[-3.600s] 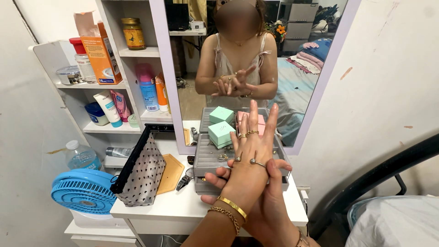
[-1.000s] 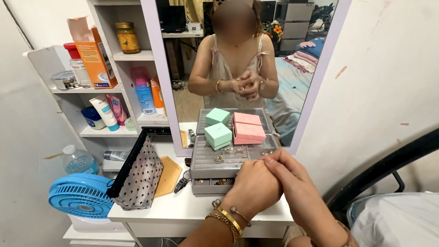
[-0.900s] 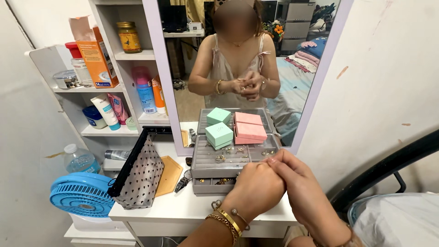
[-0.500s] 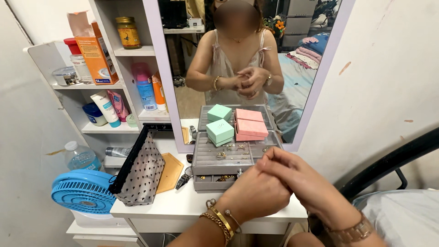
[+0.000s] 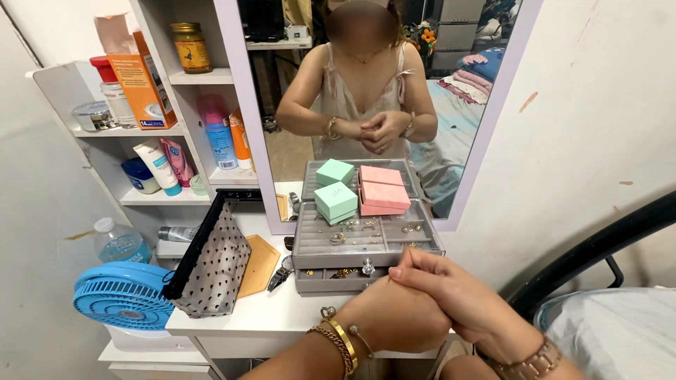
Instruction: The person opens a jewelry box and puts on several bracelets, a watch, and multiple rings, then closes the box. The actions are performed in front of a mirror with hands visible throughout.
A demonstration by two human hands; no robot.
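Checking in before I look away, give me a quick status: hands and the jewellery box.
Left hand and right hand clasped together, nothing visibly held. Grey jewellery box just beyond, top tray open. Nothing between hands and box.

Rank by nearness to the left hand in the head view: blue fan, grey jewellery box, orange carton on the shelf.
From the left hand:
1. Grey jewellery box, just ahead on the table.
2. Blue fan, far left, below the tabletop.
3. Orange carton, upper-left shelf.

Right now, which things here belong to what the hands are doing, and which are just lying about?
In hand:
left hand
right hand, clasped on the left
grey jewellery box
gold bracelets

Lying about:
blue fan
dotted pouch
water bottle
green gift box
pink gift boxes
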